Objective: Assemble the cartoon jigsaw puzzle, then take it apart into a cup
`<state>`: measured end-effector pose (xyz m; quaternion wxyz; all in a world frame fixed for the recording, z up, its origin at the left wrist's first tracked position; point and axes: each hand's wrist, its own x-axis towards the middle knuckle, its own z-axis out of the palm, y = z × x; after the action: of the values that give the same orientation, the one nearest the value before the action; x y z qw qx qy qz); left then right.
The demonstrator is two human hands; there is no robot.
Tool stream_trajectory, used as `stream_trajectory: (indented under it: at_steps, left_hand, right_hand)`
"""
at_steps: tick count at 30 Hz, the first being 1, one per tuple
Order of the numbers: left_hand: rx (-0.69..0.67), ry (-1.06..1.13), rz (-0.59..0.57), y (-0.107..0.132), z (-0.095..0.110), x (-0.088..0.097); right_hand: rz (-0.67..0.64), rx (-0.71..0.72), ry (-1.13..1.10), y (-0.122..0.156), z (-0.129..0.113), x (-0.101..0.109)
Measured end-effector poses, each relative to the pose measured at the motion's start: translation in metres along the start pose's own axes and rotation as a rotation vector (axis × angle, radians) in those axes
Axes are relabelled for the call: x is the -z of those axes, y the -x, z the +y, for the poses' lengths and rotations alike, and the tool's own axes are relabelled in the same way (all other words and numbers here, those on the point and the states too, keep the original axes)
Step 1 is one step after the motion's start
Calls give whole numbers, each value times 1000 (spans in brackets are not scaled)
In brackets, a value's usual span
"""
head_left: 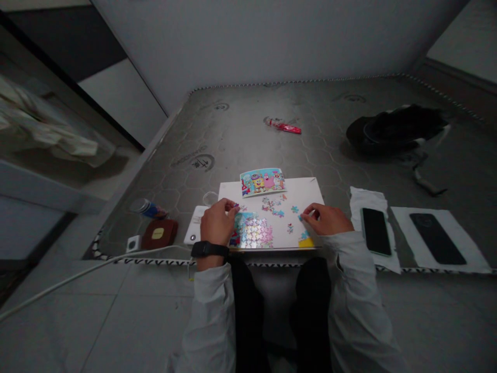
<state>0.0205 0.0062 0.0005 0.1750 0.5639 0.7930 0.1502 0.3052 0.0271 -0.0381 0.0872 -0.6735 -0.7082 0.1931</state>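
A partly joined jigsaw puzzle lies at the front left of a white board. My left hand is at the board's left edge, thumb and fingers pinched on a small purplish puzzle piece. On the right side of the board, my right hand pinches a small blue puzzle piece. Loose puzzle pieces are heaped behind the joined part, and a few others lie near my right fingertips. A colourful cartoon picture card rests at the board's back edge.
Left of the board are a white device, a brown case, a can and a cable. Two phones, one greenish and one dark, lie on the right. Farther back are a red wrapper and a black bag.
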Motion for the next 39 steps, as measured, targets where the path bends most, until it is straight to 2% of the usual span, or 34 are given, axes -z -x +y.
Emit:
stream_trajectory:
  at_steps: [4, 8, 12, 17, 22, 31, 36, 39]
  left_hand:
    - [-173, 119, -124, 13, 31, -12]
    - [-258, 67, -302, 24, 54, -29]
    - [-243, -37, -355, 27, 58, -41]
    - [-237, -104, -384, 26, 57, -45]
    - [-227, -112, -365, 28, 60, -47]
    - [-116, -69, -243, 22, 53, -40]
    - [-70, -63, -195, 16, 41, -31]
    - [-38, -72, -163, 11, 30, -27]
  right_hand:
    - [-41, 3, 2, -1, 1, -1]
    - [11, -12, 0, 0, 7, -1]
    - [-5, -23, 0, 0, 5, -1]
    - [-41, 14, -24, -2, -13, -5]
    - [-7, 60, -23, 0, -24, -5]
    - [111, -3, -27, 1, 2, -2]
    - [96, -66, -16, 0, 4, -1]
    - [87, -55, -7, -1, 4, -1]
